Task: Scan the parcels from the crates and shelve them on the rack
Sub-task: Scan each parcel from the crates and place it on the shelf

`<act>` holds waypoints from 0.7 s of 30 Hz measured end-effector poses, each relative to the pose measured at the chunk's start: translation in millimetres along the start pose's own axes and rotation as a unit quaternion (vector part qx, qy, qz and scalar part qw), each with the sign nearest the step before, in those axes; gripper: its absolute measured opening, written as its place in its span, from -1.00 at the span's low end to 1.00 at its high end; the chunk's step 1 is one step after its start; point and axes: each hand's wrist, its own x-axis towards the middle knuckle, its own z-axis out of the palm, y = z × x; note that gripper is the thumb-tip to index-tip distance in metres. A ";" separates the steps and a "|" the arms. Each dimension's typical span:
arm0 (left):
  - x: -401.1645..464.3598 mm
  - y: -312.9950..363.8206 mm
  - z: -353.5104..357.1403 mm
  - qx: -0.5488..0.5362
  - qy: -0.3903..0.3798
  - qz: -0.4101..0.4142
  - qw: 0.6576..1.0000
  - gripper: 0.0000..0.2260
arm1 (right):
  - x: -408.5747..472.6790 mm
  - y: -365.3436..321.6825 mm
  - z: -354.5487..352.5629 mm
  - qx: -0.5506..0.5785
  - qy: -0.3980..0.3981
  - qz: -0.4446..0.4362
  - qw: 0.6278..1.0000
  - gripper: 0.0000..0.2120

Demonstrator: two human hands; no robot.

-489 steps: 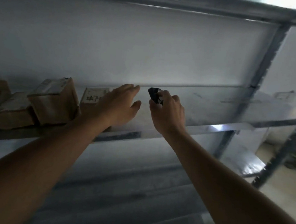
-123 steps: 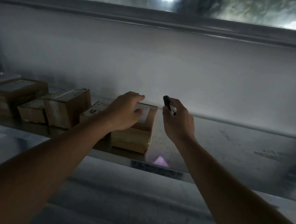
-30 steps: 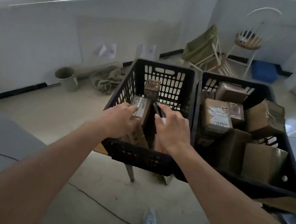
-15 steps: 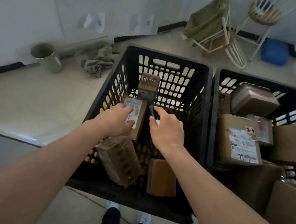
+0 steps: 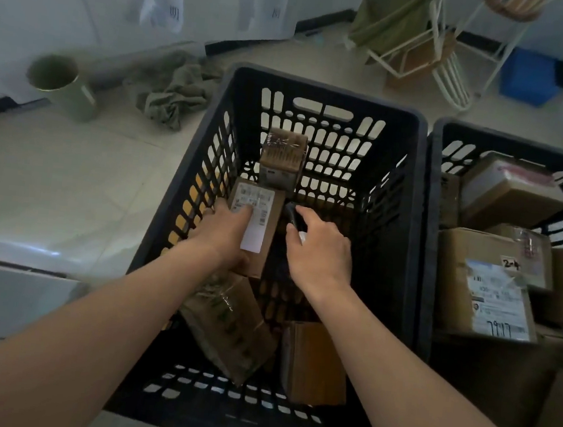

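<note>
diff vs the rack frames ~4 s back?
The person turned from the rack to the left crate. Left hand let go of the shelved box and now grips a labelled parcel in the crate. Right hand still holds the scanner.

A brown parcel [image 5: 255,224] with a white barcode label on top is sitting tilted inside the left crate [image 5: 408,205], a black slotted plastic box. The left hand [image 5: 226,232] is gripping this parcel, thumb lying across the label. Beyond it, a small taped box [image 5: 282,158] is standing against the crate's far wall. Nearer than the held parcel, a printed carton [image 5: 231,325] is leaning at an angle, and a plain carton [image 5: 314,361] is standing just right of that. The right crate [image 5: 430,227], touching the left crate's right wall, is holding many cartons, one [image 5: 485,295] showing a large white label. The right hand [image 5: 318,248] is holding a dark scanner [image 5: 292,214] just right of the held parcel.
</note>
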 end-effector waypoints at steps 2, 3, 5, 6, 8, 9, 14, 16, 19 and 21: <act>1.9 6.3 -0.3 -0.034 0.015 -0.010 0.999 0.20 | 0.9 2.6 -1.4 0.012 0.001 0.007 1.000 -0.54; 2.9 10.4 -0.2 -0.051 0.018 -0.013 0.998 0.30 | 1.5 4.0 -2.5 0.016 0.003 0.011 1.000 -0.54; 5.7 18.9 1.7 -0.081 0.009 -0.018 0.997 0.43 | 2.5 7.1 -4.8 0.016 0.008 0.018 1.000 -0.53; 7.1 23.1 3.9 -0.092 0.003 -0.020 0.996 0.45 | 2.9 9.0 -5.9 0.018 0.013 0.021 1.000 -0.53; 8.7 30.4 10.0 -0.093 0.000 -0.019 0.995 0.44 | 3.3 13.1 -8.3 0.022 0.024 0.025 0.999 -0.53; 9.6 33.7 13.7 -0.086 0.001 -0.017 0.996 0.41 | 3.4 15.1 -9.4 0.024 0.030 0.025 0.999 -0.53; 13.3 45.4 26.4 -0.133 -0.040 -0.003 0.990 0.30 | 3.5 23.5 -16.6 0.032 0.045 0.026 0.998 -0.53; 14.4 48.0 25.5 -0.151 -0.040 -0.007 0.988 0.13 | 2.4 25.6 -20.1 0.040 0.050 0.023 0.998 -0.54; 12.0 45.2 19.7 -0.220 -0.022 -0.023 0.975 -0.18 | -1.5 25.9 -24.7 0.057 0.052 0.009 0.997 -0.54; 5.4 39.4 13.9 -0.261 -0.010 -0.018 0.965 -0.24 | -4.7 25.1 -28.0 0.070 0.044 0.006 0.997 -0.52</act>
